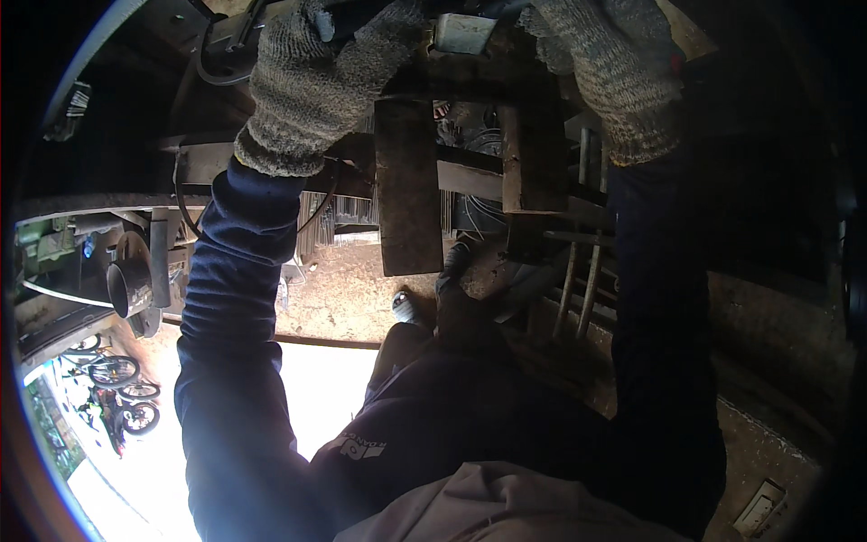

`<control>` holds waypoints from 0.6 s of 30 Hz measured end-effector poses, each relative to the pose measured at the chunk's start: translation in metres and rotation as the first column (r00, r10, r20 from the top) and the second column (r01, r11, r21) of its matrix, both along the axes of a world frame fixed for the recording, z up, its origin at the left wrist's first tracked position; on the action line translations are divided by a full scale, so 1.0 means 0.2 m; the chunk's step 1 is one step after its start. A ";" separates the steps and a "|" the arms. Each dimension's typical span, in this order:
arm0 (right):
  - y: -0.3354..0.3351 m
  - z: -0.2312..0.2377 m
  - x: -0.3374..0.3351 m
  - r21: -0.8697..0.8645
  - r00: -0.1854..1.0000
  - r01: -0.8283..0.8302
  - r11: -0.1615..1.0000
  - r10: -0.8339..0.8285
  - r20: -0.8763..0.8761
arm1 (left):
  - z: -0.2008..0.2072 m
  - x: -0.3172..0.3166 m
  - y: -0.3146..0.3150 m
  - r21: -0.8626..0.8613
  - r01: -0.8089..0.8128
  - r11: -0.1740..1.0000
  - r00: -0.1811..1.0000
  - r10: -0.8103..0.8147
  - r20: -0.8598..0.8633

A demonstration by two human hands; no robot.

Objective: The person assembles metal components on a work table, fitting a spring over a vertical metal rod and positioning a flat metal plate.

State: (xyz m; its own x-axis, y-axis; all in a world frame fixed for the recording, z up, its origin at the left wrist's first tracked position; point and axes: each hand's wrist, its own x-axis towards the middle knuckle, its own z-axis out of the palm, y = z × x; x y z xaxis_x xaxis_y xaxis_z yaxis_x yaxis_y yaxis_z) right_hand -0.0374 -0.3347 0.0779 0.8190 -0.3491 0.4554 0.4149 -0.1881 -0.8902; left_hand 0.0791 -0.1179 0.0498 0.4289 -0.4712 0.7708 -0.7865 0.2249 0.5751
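Observation:
Both of my hands wear grey knitted gloves and reach to the upper edge of the picture. My left hand [330,81] is curled, its fingers bent round a dark piece that I cannot make out. My right hand [619,77] is also bent inward, its fingertips partly cut off by the edge and in shadow; what it grips is hidden. Between the hands sits a shiny grey metal block [462,34] on a dark structure. Below it, two dark boards or plates hang down, a left one [408,190] and a right one [535,163].
A dark horizontal bar [470,179] runs behind the plates. Thin rods [352,212] stand under the bench at left, and a ladder-like metal frame [578,280] at right. A round metal pipe piece [129,287] lies far left. Bicycles [116,372] stand outside in bright light.

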 end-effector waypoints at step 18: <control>0.00 0.02 -0.02 0.031 0.997 -0.073 0.997 0.074 -0.029 | -0.08 0.07 0.08 0.069 0.166 0.984 0.978 -0.155 -0.138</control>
